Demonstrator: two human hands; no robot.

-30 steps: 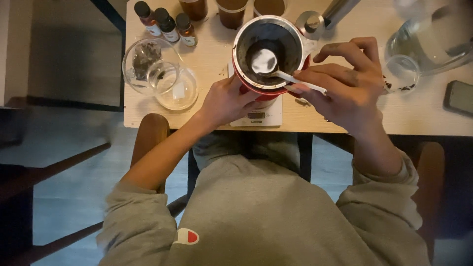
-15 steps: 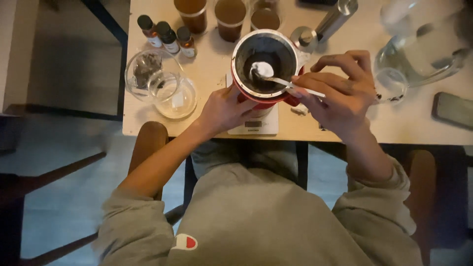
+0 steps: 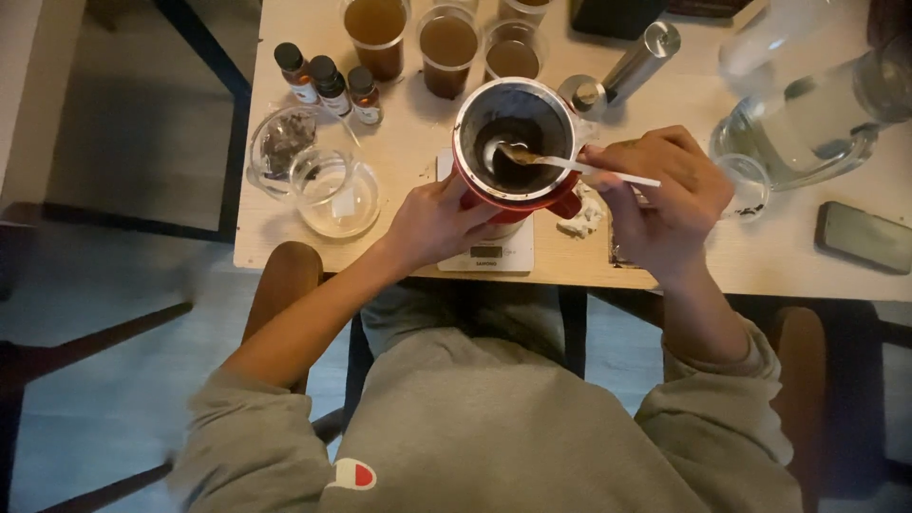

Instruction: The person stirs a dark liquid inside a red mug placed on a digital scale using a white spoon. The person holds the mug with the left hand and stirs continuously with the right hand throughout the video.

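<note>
My left hand (image 3: 432, 220) grips the side of a red mug (image 3: 513, 152) with a dark liquid inside; the mug stands over a small white kitchen scale (image 3: 489, 252). My right hand (image 3: 660, 195) holds a white-handled spoon (image 3: 570, 163) whose bowl dips into the mug. The spoon's bowl looks brown with the liquid.
Three cups of brown liquid (image 3: 446, 43) stand at the table's far edge, with three small dark bottles (image 3: 331, 84) to their left. Glass bowls (image 3: 318, 176) sit at the left. A glass jug (image 3: 807, 114), a small glass (image 3: 746, 185) and a phone (image 3: 866, 237) lie at the right.
The spoon's bowl has sunk lower into the dark liquid and now looks brown instead of white. Both hands keep their hold; the camera view has shifted slightly.
</note>
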